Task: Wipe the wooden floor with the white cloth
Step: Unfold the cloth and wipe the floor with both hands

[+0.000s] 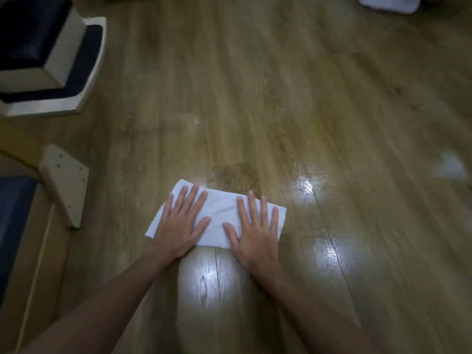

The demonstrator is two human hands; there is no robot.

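White folded terry cloth (pixel 219 213) on glossy wooden floor (pixel 306 111), left hand (pixel 180 223) and right hand (pixel 255 233) pressing, fingers spread flat

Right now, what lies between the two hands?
In the head view, only a strip of the white cloth shows between the left hand and right hand; both press flat on it.

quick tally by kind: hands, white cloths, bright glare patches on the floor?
Hands: 2, left hand and right hand, both flat on one cloth
White cloths: 2, under the hands and at the top edge
Glare patches: 3, on the floor
Total: 7
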